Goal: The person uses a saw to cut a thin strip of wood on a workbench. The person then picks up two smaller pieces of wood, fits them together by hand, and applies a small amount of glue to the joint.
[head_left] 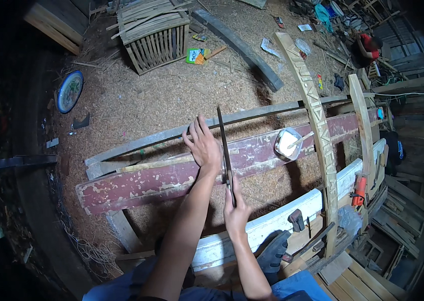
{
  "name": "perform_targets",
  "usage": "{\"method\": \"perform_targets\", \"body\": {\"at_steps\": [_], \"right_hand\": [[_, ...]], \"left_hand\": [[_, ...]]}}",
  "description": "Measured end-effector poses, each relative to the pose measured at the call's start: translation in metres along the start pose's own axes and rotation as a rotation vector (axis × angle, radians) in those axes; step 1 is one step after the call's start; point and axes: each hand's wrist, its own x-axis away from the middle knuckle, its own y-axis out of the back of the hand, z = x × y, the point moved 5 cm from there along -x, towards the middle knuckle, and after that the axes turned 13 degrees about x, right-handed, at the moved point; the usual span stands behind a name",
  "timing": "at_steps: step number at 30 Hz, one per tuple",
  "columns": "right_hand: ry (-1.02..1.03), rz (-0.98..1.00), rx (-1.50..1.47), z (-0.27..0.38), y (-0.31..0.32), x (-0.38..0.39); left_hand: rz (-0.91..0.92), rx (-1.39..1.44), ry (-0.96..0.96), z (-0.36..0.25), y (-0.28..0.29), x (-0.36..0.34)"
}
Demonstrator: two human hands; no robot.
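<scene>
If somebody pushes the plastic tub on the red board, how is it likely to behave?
The tub might tip off the red board, since it takes up much of the board's width. Its top looks open, so the white contents could spill, unless they are thick. The stick poking over its rim would probably swing if bumped.

Woodwkg wkshop: loose shavings (162,100), carved beam (318,113), orange tool (359,191), misc planks (360,282).

Cool light brightens the floor (144,103), dark shadows streak it, and distorted edges go black.
</scene>
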Motion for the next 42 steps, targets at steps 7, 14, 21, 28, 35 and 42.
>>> {"method": "perform_targets", "body": {"at_steps": [7,14,21,28,35,42], "right_hand": [[0.063,-0.032,0.044,0.006,0.003,0.002],[0.061,-0.070,-0.054,0.011,0.014,0.013],[0.131,-0.183,-0.084,-0.024,0.000,0.035],[-0.025,0.016,0.024,0.003,-0.002,0.016],[0.026,-0.048,0.060,0.008,-0.001,-0.003],[0.007,-0.085,-0.049,0.001,0.006,0.026]], "left_hand": [[0.071,-0.075,0.045,0.002,-0.002,-0.002],[0.044,-0.053,0.037,0.003,-0.002,0.000],[0.022,-0.104,0.024,0.006,-0.013,-0.002],[0.081,-0.116,0.052,0.024,-0.018,-0.003],[0.117,-0.151,0.015,0.014,-0.016,0.001],[0.108,-0.147,0.026,0.014,-0.012,-0.001]]}}
